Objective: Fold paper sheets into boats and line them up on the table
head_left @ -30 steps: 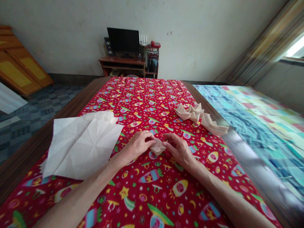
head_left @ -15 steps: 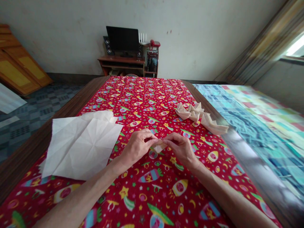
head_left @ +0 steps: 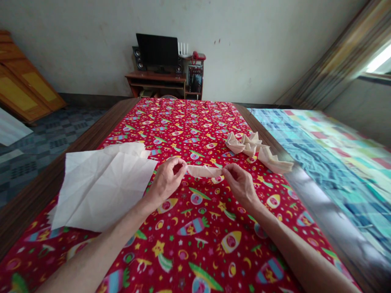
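Observation:
Between my two hands a folded piece of paper [head_left: 204,171] is stretched out as a long pale strip, with a small raised point at the middle of its top edge. My left hand [head_left: 168,179] pinches its left end between thumb and finger. At the right end my right hand [head_left: 240,184] grips it the same way. Left of my left hand lies a stack of creased white paper sheets [head_left: 106,187]. Beyond my right hand sit folded paper boats [head_left: 249,144], pale and pointed, with a nested stack of them [head_left: 274,160] nearest the table edge.
A red patterned cloth [head_left: 195,219] covers the brown wooden table [head_left: 82,148]. To the right stands a bed with a blue checked cover [head_left: 311,162]. By the far wall a monitor [head_left: 158,51] stands on a small desk [head_left: 155,79]. A wooden cabinet [head_left: 29,81] is at far left.
My hands have moved apart, and the paper between them has gone from a small pointed fold to a long strip. The sheets and paper boats lie as before.

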### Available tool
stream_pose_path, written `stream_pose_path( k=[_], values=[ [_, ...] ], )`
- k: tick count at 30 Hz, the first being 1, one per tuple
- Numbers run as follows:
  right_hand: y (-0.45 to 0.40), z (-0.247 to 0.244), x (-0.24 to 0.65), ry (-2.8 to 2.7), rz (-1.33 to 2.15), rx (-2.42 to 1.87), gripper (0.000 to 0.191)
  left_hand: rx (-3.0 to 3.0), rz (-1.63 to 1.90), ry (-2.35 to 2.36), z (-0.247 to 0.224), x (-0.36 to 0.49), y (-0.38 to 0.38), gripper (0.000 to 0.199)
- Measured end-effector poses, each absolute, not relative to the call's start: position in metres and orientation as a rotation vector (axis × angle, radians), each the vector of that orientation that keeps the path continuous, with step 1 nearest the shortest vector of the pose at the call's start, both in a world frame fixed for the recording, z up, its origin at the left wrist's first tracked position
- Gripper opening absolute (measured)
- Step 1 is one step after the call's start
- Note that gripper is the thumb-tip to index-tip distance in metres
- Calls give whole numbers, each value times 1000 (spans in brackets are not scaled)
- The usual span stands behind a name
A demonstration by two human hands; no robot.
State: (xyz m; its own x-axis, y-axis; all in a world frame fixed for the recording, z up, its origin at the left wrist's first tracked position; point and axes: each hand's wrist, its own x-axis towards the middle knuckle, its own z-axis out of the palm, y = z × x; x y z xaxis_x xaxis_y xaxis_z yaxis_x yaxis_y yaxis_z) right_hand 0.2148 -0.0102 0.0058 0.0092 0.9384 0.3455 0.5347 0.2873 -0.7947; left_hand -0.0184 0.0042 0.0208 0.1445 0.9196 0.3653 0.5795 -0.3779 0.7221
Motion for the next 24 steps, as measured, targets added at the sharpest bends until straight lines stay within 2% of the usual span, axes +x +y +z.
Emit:
stream_pose_path(
  k=[10,17,21,24],
  values=[
    [-4,-1,218,-1811,595,-1507,20,2371,980,1469,3,-20,7,15],
    [-5,-5,214,-2038,258,-1689,17,2539,764,1687,-2,-15,-1,4],
    [-7,-5,212,-2083,157,-1703,18,2807,694,1381,5,-10,-10,39],
    [-8,-6,211,-2089,89,-1698,19,2948,506,1093,4,-4,-18,50]
  ],
)
